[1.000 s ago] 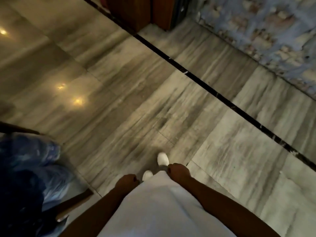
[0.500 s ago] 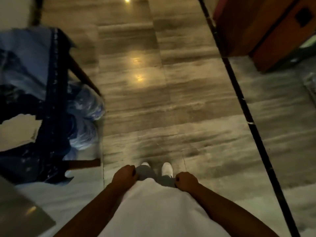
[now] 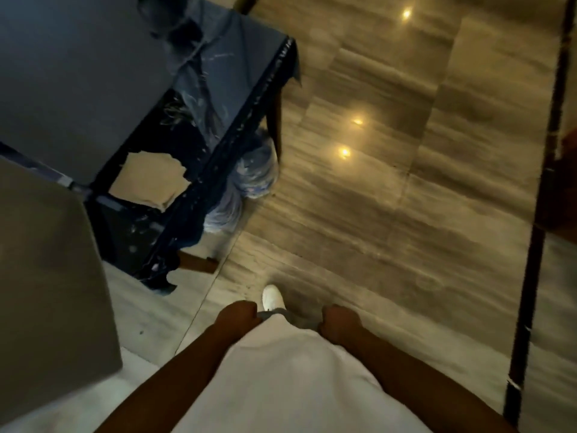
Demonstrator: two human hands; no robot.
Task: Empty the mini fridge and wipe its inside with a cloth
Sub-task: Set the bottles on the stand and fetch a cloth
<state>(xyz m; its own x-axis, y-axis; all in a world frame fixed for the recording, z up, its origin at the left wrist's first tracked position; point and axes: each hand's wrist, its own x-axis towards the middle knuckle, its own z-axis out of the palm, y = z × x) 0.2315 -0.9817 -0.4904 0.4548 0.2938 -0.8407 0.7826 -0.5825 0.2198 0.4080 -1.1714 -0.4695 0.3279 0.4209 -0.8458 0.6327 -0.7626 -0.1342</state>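
My left hand and my right hand hang in front of my white shirt, both curled into fists with nothing in them. A beige folded cloth lies on a table covered in dark blue fabric, well ahead and left of my left hand. A large flat grey surface stands on that table at the upper left; it may be the mini fridge's top. A second grey panel fills the lower left. The fridge's inside is hidden.
Pale plastic bags sit under the table beside its wooden leg. Polished grey floor tiles spread ahead, crossed by a black strip on the right. Brown wooden furniture shows at the right edge. My white shoe points forward.
The view has swung left, so the table, beige cloth and grey surfaces now fill the left side. Both hands stay as fists by my shirt.
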